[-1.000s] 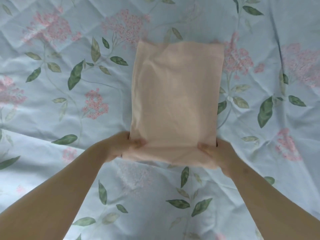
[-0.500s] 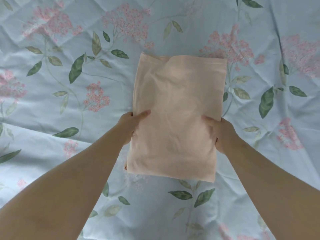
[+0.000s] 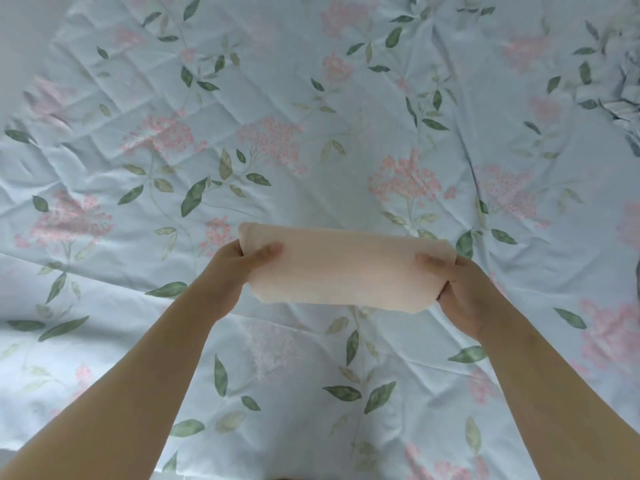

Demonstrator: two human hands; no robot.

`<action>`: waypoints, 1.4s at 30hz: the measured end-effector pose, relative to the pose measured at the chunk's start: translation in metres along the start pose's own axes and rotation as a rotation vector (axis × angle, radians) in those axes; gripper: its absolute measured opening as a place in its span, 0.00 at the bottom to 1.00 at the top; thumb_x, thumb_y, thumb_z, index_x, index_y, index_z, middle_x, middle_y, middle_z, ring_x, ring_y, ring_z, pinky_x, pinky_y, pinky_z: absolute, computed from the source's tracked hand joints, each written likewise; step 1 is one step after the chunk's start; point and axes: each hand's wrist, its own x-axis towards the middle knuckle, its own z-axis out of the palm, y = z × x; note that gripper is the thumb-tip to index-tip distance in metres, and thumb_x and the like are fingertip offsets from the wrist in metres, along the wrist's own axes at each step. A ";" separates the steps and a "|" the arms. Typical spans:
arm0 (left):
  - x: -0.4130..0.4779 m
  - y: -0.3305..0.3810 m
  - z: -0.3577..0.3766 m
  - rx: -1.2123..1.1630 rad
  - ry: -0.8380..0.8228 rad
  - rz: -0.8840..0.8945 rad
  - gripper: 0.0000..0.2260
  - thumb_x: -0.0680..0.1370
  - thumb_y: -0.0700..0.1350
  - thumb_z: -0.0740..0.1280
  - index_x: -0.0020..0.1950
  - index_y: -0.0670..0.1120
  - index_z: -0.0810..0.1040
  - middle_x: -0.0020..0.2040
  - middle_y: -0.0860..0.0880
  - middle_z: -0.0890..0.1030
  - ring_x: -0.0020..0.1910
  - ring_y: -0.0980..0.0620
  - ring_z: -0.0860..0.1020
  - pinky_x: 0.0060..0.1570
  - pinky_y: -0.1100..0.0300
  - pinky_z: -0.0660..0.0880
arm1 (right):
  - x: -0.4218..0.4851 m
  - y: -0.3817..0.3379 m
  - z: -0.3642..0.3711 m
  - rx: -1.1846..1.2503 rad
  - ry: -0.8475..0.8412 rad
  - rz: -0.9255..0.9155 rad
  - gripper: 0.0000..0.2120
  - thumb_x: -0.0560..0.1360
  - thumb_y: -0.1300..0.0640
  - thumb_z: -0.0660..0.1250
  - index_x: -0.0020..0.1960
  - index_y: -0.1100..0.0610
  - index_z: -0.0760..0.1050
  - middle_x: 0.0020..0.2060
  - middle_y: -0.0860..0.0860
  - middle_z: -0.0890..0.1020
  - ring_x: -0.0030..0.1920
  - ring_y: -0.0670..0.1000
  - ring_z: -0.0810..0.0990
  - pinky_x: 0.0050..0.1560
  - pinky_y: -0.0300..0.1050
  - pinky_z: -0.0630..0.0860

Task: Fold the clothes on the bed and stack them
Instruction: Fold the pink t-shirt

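The left hand and the right hand each gripped one end of a folded peach garment, thumbs pressed on its top face and the other fingers tucked underneath. The garment stretched as a wide, thick band between the two hands. Beneath and all around them spread a pale blue bedspread printed with pink blossoms and green leaves. Far beyond the right hand, at the frame's edge, lay some crumpled grey-and-white fabric.

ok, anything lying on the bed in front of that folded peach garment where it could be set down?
Nothing visible. Both hands, left and right, grip the folded peach garment; the floral light-blue bedspread beyond is bare. Only a crumpled pale fabric sits at the far right edge.
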 end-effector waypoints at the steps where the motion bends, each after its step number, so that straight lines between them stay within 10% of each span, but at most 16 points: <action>1: -0.009 -0.002 0.001 0.019 0.009 -0.005 0.19 0.66 0.47 0.77 0.54 0.44 0.79 0.51 0.49 0.83 0.56 0.48 0.79 0.61 0.53 0.72 | -0.007 -0.001 -0.001 -0.025 0.003 0.017 0.06 0.77 0.64 0.62 0.50 0.57 0.77 0.46 0.51 0.82 0.48 0.51 0.79 0.49 0.46 0.75; 6: -0.035 -0.016 0.001 0.354 -0.003 -0.203 0.26 0.73 0.47 0.73 0.67 0.40 0.72 0.61 0.47 0.77 0.64 0.45 0.72 0.62 0.54 0.65 | -0.033 0.011 -0.013 -0.359 0.039 0.190 0.20 0.74 0.57 0.69 0.64 0.62 0.73 0.52 0.51 0.79 0.56 0.53 0.75 0.57 0.45 0.67; 12: -0.048 -0.005 0.013 0.306 -0.049 -0.421 0.05 0.79 0.40 0.65 0.54 0.44 0.73 0.30 0.50 0.65 0.25 0.56 0.63 0.25 0.66 0.70 | -0.052 0.019 -0.017 -0.371 0.104 0.266 0.15 0.75 0.57 0.69 0.59 0.62 0.74 0.42 0.53 0.77 0.36 0.49 0.74 0.31 0.38 0.73; 18: -0.068 0.013 0.023 -0.030 -0.130 -0.200 0.05 0.81 0.45 0.60 0.55 0.47 0.71 0.44 0.42 0.83 0.45 0.46 0.83 0.50 0.48 0.79 | -0.072 0.000 -0.012 0.186 0.126 0.060 0.06 0.77 0.69 0.58 0.46 0.63 0.72 0.40 0.57 0.78 0.42 0.56 0.80 0.43 0.47 0.81; 23: -0.076 -0.014 0.020 -0.100 -0.148 -0.151 0.10 0.80 0.45 0.60 0.61 0.45 0.72 0.57 0.44 0.80 0.58 0.48 0.78 0.58 0.47 0.74 | -0.090 0.028 -0.024 0.114 0.110 -0.116 0.14 0.75 0.72 0.56 0.46 0.59 0.77 0.42 0.49 0.84 0.49 0.50 0.81 0.55 0.45 0.79; 27: -0.064 -0.084 0.008 0.142 -0.131 -0.288 0.18 0.79 0.48 0.63 0.68 0.49 0.65 0.63 0.49 0.74 0.63 0.47 0.73 0.65 0.46 0.69 | -0.077 0.099 -0.040 -0.092 0.202 0.077 0.09 0.76 0.67 0.59 0.46 0.57 0.76 0.49 0.53 0.79 0.56 0.55 0.76 0.58 0.49 0.71; 32: -0.041 -0.159 0.004 0.443 0.072 -0.547 0.25 0.78 0.53 0.65 0.73 0.49 0.62 0.68 0.46 0.70 0.64 0.46 0.71 0.56 0.52 0.66 | -0.051 0.174 -0.053 -0.249 0.328 0.368 0.18 0.77 0.59 0.64 0.66 0.56 0.69 0.56 0.54 0.74 0.57 0.56 0.73 0.59 0.52 0.70; 42: 0.026 -0.167 0.030 0.495 0.275 -0.279 0.31 0.73 0.55 0.71 0.70 0.44 0.65 0.61 0.48 0.73 0.57 0.44 0.73 0.55 0.52 0.70 | 0.012 0.180 -0.047 -0.187 0.390 0.296 0.27 0.74 0.52 0.68 0.69 0.59 0.65 0.57 0.54 0.74 0.55 0.55 0.74 0.60 0.50 0.72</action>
